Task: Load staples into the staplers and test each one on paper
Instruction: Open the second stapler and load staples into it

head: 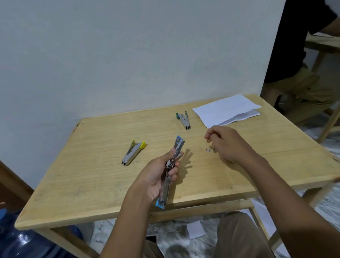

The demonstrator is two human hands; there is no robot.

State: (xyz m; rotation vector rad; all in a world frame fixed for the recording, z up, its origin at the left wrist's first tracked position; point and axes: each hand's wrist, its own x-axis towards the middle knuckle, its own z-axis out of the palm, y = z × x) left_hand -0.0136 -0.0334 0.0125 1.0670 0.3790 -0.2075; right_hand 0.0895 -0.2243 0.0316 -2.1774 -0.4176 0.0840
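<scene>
My left hand (159,174) grips a blue stapler (178,146) that is swung fully open, its metal length running from the table's front edge up toward the middle. My right hand (226,142) hovers over the table to the right of it, fingers curled; whether it holds anything is hidden. A small strip of staples (208,150) lies on the wood just left of that hand. A yellow stapler (133,152) lies to the left. A green stapler (184,120) lies farther back. White paper sheets (226,109) rest at the back right corner.
The wooden table (86,178) stands against a white wall. A blue water jug (26,244) sits on the floor at left. Paper scraps (195,229) lie under the table. Another person (302,43) sits at a second table at right.
</scene>
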